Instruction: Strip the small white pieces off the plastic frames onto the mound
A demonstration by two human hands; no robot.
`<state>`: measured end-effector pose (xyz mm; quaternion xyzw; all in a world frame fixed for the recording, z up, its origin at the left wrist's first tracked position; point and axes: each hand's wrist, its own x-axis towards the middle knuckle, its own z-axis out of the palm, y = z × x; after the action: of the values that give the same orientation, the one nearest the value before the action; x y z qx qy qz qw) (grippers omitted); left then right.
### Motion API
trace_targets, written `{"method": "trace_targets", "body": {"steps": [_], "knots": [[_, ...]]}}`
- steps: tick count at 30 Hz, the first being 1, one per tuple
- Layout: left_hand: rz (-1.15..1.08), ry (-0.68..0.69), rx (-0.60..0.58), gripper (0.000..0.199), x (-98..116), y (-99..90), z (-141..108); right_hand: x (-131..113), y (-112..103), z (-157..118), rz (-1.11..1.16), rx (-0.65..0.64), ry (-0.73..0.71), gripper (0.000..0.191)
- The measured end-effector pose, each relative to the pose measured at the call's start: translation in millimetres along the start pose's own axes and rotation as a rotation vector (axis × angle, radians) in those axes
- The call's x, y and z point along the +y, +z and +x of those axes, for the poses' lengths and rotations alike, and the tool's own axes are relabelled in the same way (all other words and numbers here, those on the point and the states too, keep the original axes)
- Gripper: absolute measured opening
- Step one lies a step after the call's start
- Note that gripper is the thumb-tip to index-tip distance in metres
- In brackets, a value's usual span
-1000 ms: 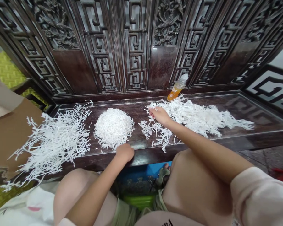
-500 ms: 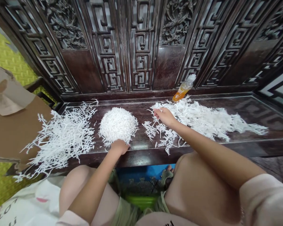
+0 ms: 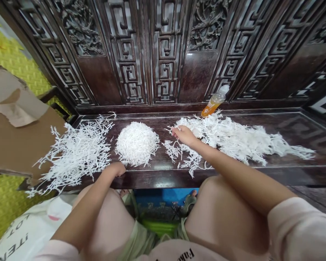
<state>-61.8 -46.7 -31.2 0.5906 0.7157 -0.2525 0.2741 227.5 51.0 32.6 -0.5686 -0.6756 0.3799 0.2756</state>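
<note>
On the dark wooden bench lie a loose pile of white branched pieces (image 3: 76,154) at the left, a round heap of small white pieces (image 3: 137,143) in the middle, and a long pile of white sprigs (image 3: 239,139) at the right. My left hand (image 3: 117,169) is closed at the bench's front edge, between the left pile and the round heap; whatever it may hold is hidden. Over the left end of the sprig pile, my right hand (image 3: 183,135) pinches a thin white sprig (image 3: 168,129), whose tip sticks out to the left.
A bottle of orange drink (image 3: 213,103) leans at the bench's back against the carved wooden backrest (image 3: 198,78). Brown cardboard (image 3: 19,145) is at the left. A white printed bag (image 3: 24,232) lies at lower left. My knees are against the bench front.
My left hand has moved left, away from the round heap's front edge. My right hand has shifted slightly left, with the sprig's tip now showing beyond the fingers. The view has shifted slightly.
</note>
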Motion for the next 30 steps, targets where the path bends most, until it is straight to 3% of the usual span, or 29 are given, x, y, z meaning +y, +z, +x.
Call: {"method": "trace_targets", "body": {"steps": [7,11,14,17,20,23,25,28,30], "knots": [[-0.073,0.085,0.140,0.021,12.9,3.9,-0.3,-4.0,-17.2,-0.3,0.054,0.102,-0.011,0.033],[-0.146,0.133,0.210,0.024,10.5,-3.0,-3.8,-6.6,-32.0,-0.9,0.129,0.212,0.002,0.031],[-0.194,0.092,0.296,0.030,11.5,-12.4,-10.2,-14.9,-41.7,-3.8,0.255,0.269,0.024,0.030],[-0.437,0.084,0.537,0.036,32.9,-20.0,-19.3,-27.7,-45.6,-8.9,0.433,0.257,0.043,0.030],[-0.789,0.350,0.690,0.039,77.2,-17.6,-26.3,-40.5,-40.6,-17.6,0.547,0.182,0.075,0.030],[-0.995,0.636,0.617,0.047,121.6,-5.2,-28.8,-50.8,-30.1,-30.1,0.626,0.060,0.054,0.029],[-1.079,0.717,0.512,0.045,139.5,4.9,-29.0,-56.0,-22.8,-38.4,0.683,-0.044,0.021,0.028],[-1.127,0.687,0.461,0.038,148.4,19.4,-27.0,-61.1,-15.1,-45.0,0.730,-0.128,-0.026,0.028],[-1.056,0.638,0.509,0.032,149.6,29.1,-24.0,-61.5,-13.5,-42.9,0.714,-0.049,-0.067,0.031]]}}
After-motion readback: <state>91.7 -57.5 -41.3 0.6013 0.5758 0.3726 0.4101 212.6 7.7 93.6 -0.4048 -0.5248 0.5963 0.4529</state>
